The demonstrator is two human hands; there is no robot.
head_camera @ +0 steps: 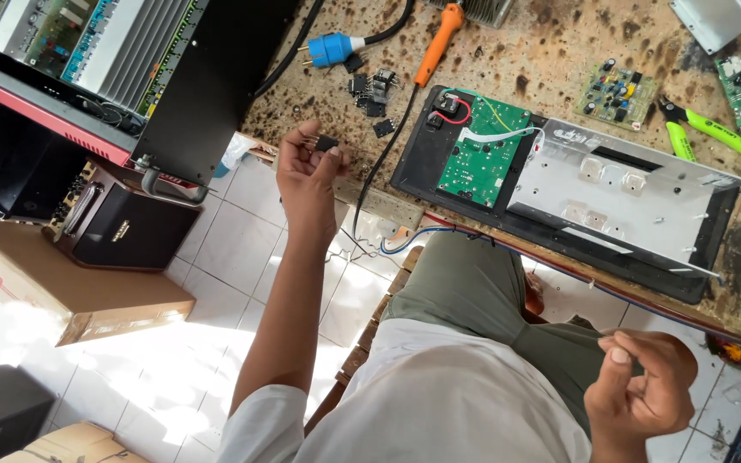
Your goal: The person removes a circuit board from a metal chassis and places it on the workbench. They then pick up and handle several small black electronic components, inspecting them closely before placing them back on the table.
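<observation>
a small black three-legged component (326,142) is pinched by the left hand (306,176) fingers above the stained, mottled counter (551,51). the right hand (641,386) is loosely curled, with nothing visibly held.

A white short-sleeved shirt (439,403) is worn, sleeves ending above the elbow. Olive-green trousers (473,291) are seen below it. Both forearms are left bare.

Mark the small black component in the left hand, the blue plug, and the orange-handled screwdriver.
small black component (327,142), head view, on its black body at the left hand's fingertips.
blue plug (334,49), head view, on its blue housing.
orange-handled screwdriver (439,39), head view, mid-handle.
</observation>
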